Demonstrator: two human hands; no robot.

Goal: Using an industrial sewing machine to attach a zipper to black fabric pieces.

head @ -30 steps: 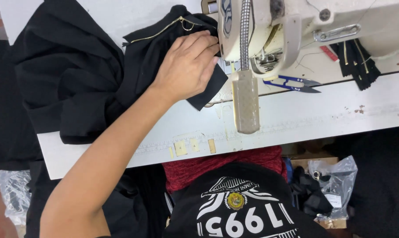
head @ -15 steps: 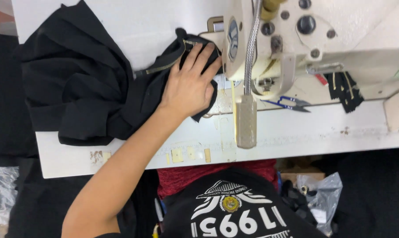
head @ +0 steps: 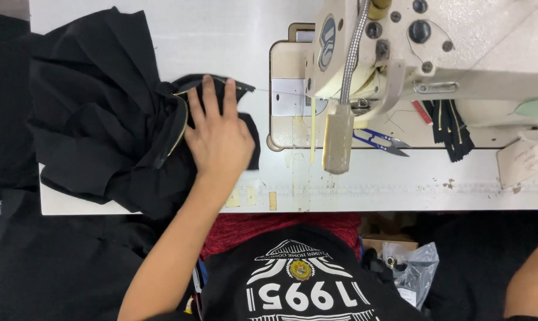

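Note:
My left hand [head: 218, 139] lies flat, fingers spread, on a piece of black fabric [head: 96, 119] with a gold zipper [head: 178, 128] along one edge. The fabric is bunched on the left part of the white table [head: 400, 178], clear of the cream sewing machine [head: 400, 53]. The machine's bare needle plate [head: 287, 98] sits just right of my fingertips. Only my right forearm [head: 533, 279] shows at the bottom right corner; the hand itself is out of view.
A gooseneck lamp [head: 338, 139] hangs in front of the machine head. Blue thread snips [head: 379, 139] and a bundle of black zippers [head: 450, 128] lie under the machine arm. A plastic bag [head: 414, 270] sits below the table edge.
My left hand has slid the black fabric leftward, away from under the machine head, which leaves the needle plate uncovered. The view has shifted too.

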